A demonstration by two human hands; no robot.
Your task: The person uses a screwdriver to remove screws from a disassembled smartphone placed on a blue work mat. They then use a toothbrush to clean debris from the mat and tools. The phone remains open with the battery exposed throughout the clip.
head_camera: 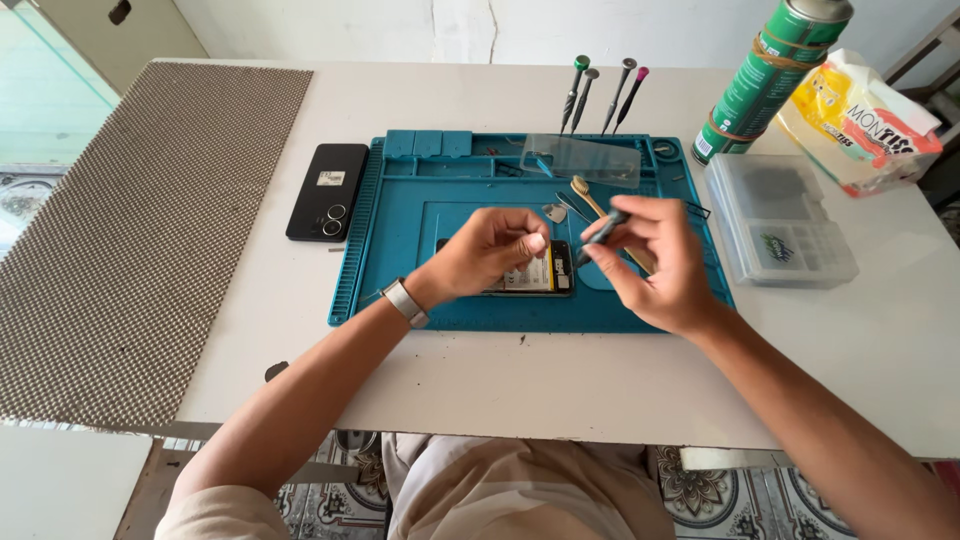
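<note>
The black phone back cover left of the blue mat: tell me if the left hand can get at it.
Probably yes. The black back cover lies bare on the table beside the blue mat, with nothing between it and the left hand.

A tall green spray can point(775, 75) stands at the far right of the worktop point(600, 380), tilted in the view, with a white label patch near its base and a rubber band around it. Just beside it, at the right edge, lies a crumpled plastic bag point(862, 122), yellow, white and red. In front of these sits a clear plastic box point(778, 222) with small compartments and a lid. On the left of the blue mat lies a black phone back cover point(327, 191), and it carries a small white rectangular sticker. On the mat, the opened phone point(545, 275) shows a battery with a white and yellow label, partly hidden under the left hand point(490, 252).
</note>
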